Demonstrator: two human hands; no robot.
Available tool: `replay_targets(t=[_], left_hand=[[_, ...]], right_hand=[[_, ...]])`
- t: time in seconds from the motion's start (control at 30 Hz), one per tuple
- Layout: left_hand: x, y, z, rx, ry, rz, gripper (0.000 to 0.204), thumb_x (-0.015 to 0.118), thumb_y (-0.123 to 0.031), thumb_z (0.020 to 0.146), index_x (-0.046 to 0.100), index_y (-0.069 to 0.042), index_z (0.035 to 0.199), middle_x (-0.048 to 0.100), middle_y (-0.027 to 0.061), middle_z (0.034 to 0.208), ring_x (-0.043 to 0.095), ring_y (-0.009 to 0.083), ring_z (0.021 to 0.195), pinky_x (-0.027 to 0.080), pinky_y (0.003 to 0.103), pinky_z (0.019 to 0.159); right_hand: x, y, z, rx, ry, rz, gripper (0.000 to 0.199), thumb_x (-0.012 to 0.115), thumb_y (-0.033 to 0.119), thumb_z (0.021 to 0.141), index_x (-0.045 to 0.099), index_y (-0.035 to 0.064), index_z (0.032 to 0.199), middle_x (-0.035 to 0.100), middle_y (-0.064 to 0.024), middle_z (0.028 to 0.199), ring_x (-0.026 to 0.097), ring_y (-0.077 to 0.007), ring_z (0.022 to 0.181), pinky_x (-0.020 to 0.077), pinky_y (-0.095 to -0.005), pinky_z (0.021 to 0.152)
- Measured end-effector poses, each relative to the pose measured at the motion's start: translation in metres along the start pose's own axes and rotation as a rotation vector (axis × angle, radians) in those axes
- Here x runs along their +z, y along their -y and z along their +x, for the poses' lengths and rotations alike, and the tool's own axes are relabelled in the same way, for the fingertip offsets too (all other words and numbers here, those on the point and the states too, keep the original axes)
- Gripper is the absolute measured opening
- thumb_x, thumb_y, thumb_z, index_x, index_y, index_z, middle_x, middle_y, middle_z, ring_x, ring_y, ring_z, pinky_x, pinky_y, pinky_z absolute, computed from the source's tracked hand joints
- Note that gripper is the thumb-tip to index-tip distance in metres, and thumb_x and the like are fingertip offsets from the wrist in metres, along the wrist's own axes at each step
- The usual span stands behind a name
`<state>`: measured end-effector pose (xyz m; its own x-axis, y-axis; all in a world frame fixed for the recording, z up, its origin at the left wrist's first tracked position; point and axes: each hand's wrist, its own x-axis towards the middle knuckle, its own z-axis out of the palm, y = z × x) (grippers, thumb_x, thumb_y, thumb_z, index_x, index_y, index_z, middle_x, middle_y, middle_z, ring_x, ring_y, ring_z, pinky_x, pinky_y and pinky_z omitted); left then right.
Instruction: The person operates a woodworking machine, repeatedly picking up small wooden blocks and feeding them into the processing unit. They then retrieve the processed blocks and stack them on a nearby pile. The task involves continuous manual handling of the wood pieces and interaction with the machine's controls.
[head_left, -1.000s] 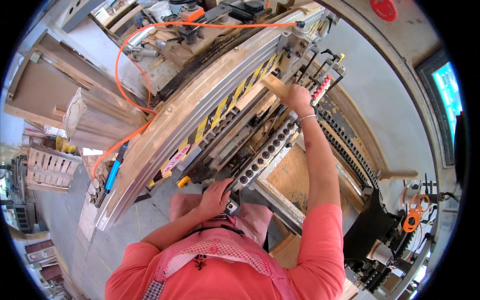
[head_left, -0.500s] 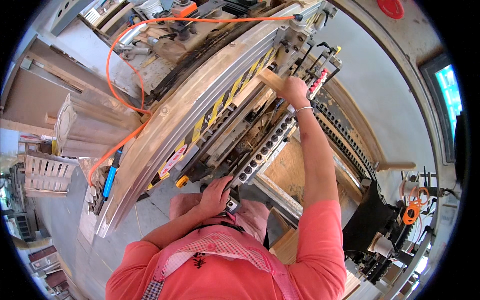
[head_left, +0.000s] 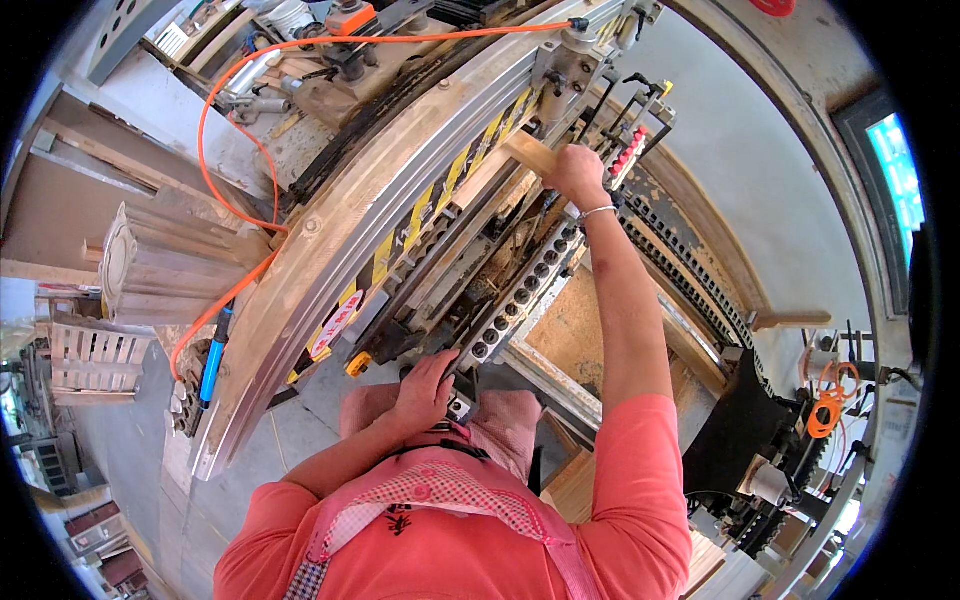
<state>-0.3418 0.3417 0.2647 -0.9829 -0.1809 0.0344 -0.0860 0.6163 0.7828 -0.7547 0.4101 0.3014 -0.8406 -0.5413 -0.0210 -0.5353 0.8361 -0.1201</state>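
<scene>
My right arm reaches far forward over a long woodworking machine. My right hand [head_left: 578,175] is closed on the near end of a short wooden piece [head_left: 532,153], whose other end points left to the machine's far end. A pale wooden strip [head_left: 482,182] lies below it along the yellow-and-black striped rail [head_left: 425,205]. Near my waist, my left hand [head_left: 425,392] rests with fingers stretched over the near end of the machine bed, beside a metal bar with a row of round black knobs [head_left: 513,309]. Its fingertips are partly hidden.
An orange hose [head_left: 205,140] loops over the machine's wooden-topped beam [head_left: 300,245] on the left. Red knobs [head_left: 628,150] stand just beyond my right hand. A lit screen [head_left: 895,180] is at the far right. Black drag chains [head_left: 690,265] run along the right side.
The view has shifted slightly, so the machine appears a little further left. My right hand keeps hold of the wooden piece, and my left hand stays at the bed's near end.
</scene>
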Motion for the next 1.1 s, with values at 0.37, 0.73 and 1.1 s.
replay_targets(t=[0.37,0.73,1.1], left_hand=[[0.001,0.001,0.0,-0.022,0.018,-0.006,0.041,0.051,-0.006,0.084,0.043,-0.001,0.124,0.053,0.0222,0.115,0.051,0.0408,0.102,0.043,0.045,0.088],[0.0,-0.003,0.001,-0.089,0.031,-0.016,0.041,0.052,-0.005,0.083,0.045,0.0,0.124,0.055,0.0221,0.112,0.052,0.0407,0.101,0.043,0.045,0.087],[0.001,-0.006,0.003,-0.036,0.004,0.012,0.04,0.051,-0.004,0.083,0.045,-0.001,0.123,0.055,0.0227,0.11,0.052,0.0414,0.099,0.043,0.045,0.086]], right_hand=[[-0.003,0.0,-0.001,-0.039,0.014,-0.009,0.037,0.076,0.032,0.056,0.07,0.0037,0.079,0.066,-0.016,0.081,0.065,-0.0308,0.076,0.054,-0.0385,0.071],[-0.001,-0.002,0.0,-0.06,0.017,0.003,0.032,0.075,0.028,0.056,0.069,0.0047,0.077,0.066,-0.0148,0.079,0.066,-0.0303,0.078,0.0539,-0.037,0.071],[0.002,-0.005,0.001,-0.06,-0.005,0.013,0.034,0.074,0.031,0.058,0.069,0.0047,0.078,0.066,-0.0155,0.08,0.066,-0.0308,0.077,0.0542,-0.0377,0.07]])
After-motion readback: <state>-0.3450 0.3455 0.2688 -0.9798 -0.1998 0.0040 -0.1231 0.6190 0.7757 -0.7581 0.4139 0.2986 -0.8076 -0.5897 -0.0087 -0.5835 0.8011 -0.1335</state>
